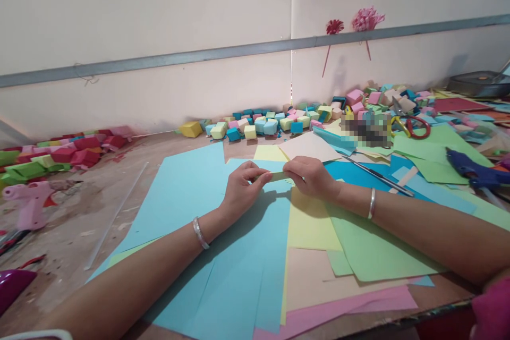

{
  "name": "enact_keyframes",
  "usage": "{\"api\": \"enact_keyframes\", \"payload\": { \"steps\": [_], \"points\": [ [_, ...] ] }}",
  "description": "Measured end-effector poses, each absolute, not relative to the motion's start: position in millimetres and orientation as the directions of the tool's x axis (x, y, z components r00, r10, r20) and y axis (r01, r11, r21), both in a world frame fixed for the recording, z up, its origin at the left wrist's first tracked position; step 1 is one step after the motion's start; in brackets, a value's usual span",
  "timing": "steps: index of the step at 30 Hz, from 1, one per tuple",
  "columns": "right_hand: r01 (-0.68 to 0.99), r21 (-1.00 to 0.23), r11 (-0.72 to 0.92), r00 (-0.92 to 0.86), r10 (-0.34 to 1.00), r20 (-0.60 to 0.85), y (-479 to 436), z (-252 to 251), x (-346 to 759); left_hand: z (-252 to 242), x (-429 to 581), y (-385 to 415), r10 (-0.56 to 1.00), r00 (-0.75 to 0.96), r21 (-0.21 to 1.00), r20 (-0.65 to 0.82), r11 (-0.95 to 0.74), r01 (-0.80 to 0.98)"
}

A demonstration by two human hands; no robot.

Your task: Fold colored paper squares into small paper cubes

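A narrow, pale green paper strip [277, 176] is stretched level between my two hands, a little above the sheets. My left hand [245, 186] pinches its left end between thumb and fingers. At the other end, my right hand [313, 178] is closed on it, the fingertips partly hidden. Beneath my hands lie light blue paper sheets [191, 191]. Yellow paper [313, 223] and green paper [382, 244] spread under and beyond my right forearm. Each wrist wears a silver bangle.
Many small folded paper cubes [258, 126] line the wall. At left lie a pink glue gun [32, 204] and a clear glue stick [119, 212]. To the right are a pen [378, 175], red-handled scissors [418, 127] and a blue glue gun [474, 170]. Paper flowers [367, 19] hang on the wall rail.
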State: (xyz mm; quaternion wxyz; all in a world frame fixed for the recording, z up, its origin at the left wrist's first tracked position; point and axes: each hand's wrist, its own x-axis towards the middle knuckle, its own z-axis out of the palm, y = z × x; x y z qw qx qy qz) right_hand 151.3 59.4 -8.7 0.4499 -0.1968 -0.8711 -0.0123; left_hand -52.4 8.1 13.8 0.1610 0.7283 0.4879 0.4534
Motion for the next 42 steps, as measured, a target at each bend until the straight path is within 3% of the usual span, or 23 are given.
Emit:
{"api": "enact_keyframes", "payload": {
  "steps": [9, 13, 18, 20, 26, 30, 34, 38, 42],
  "points": [
    [0.293, -0.429, 0.854, -0.521, 0.519, 0.677, 55, -4, 151, 14, -52, 7, 0.854, 0.111, 0.679, 0.508, -0.477, 0.558],
    [0.297, -0.259, 0.919, -0.568, 0.388, 0.725, 55, -8, 152, 16, -50, 3, 0.865, 0.242, 0.625, 0.439, -0.488, 0.609],
    [0.278, -0.029, 0.96, -0.676, 0.217, 0.704, 49, -9, 150, 14, -46, -2, 0.816, 0.316, 0.585, 0.484, -0.57, 0.577],
    [0.297, -0.026, 0.955, -0.687, 0.232, 0.688, 47, -8, 149, 14, -46, -2, 0.814, 0.308, 0.594, 0.493, -0.573, 0.564],
    [0.307, -0.221, 0.926, -0.648, 0.373, 0.664, 52, -7, 151, 16, -51, 5, 0.882, 0.231, 0.697, 0.41, -0.466, 0.545],
    [0.356, -0.264, 0.896, -0.631, 0.439, 0.64, 58, -7, 155, 14, -55, 12, 0.918, 0.165, 0.761, 0.361, -0.392, 0.516],
    [0.411, -0.218, 0.885, -0.681, 0.457, 0.573, 59, -8, 154, 12, -57, 13, 0.899, 0.149, 0.718, 0.411, -0.42, 0.555],
    [0.431, -0.057, 0.9, -0.746, 0.392, 0.538, 55, -9, 152, 13, -56, 9, 0.832, 0.239, 0.599, 0.501, -0.532, 0.598],
    [0.416, -0.053, 0.908, -0.746, 0.374, 0.551, 53, -9, 152, 14, -54, 8, 0.872, 0.215, 0.681, 0.439, -0.479, 0.554]
  ]
}}
